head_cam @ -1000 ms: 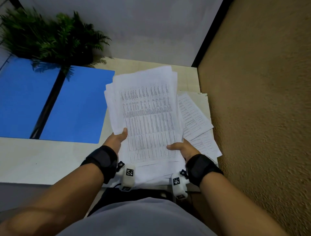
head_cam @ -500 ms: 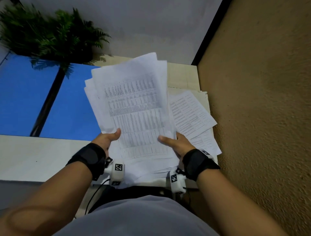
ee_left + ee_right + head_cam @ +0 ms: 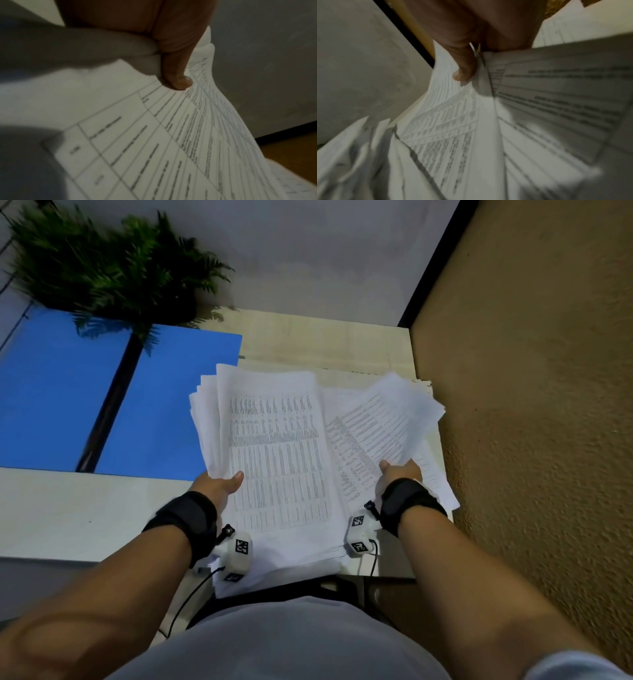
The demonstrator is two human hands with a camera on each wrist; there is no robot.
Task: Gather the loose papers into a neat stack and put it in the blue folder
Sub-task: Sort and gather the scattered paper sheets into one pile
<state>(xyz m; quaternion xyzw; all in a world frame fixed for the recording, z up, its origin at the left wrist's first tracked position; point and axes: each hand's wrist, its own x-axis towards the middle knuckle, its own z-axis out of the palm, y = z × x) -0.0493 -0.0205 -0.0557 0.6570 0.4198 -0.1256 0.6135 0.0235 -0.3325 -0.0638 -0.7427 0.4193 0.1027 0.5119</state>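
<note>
Blue folder: lies open on the table, far left, beside the papers.
Left hand: thumb on top, pinching the near-left edge of the main paper stack.
Right hand: thumb pinching a second, fanned bunch of loose sheets, just right of the stack.

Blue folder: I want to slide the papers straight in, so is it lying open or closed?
Open. The blue folder lies flat on the table, two blue panels spread either side of a dark spine; no papers inside yet.
</note>
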